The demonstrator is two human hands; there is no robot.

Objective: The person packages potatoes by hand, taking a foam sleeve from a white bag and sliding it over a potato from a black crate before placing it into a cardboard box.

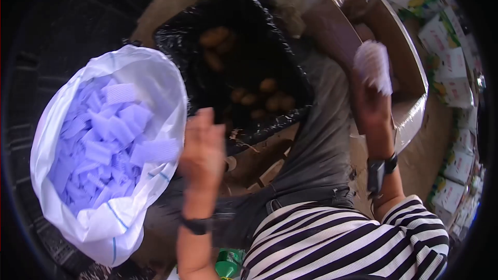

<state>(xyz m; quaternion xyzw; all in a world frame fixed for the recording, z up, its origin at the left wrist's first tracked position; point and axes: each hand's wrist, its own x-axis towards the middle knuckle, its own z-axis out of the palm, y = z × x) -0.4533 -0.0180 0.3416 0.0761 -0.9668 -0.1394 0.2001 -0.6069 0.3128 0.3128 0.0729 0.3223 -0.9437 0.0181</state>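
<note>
My right hand (372, 106), blurred, grips a pale foam net sleeve (373, 67) that looks filled out, over the edge of an open cardboard box (410, 52). Whatever is inside the sleeve is hidden. My left hand (203, 148) is smeared by motion beside the rim of a white woven sack (174, 85). Many purple foam net sleeves (109, 129) fill the sack. One flat sleeve (154, 151) reaches from the pile to the edge of my left hand; I cannot tell whether the fingers pinch it.
Between my knees stands a crate lined with black plastic (244, 8), with several brown round fruits or tubers (215, 36) inside. Printed white cartons (451, 72) are stacked along the right. A green bottle (228, 263) stands near my left forearm.
</note>
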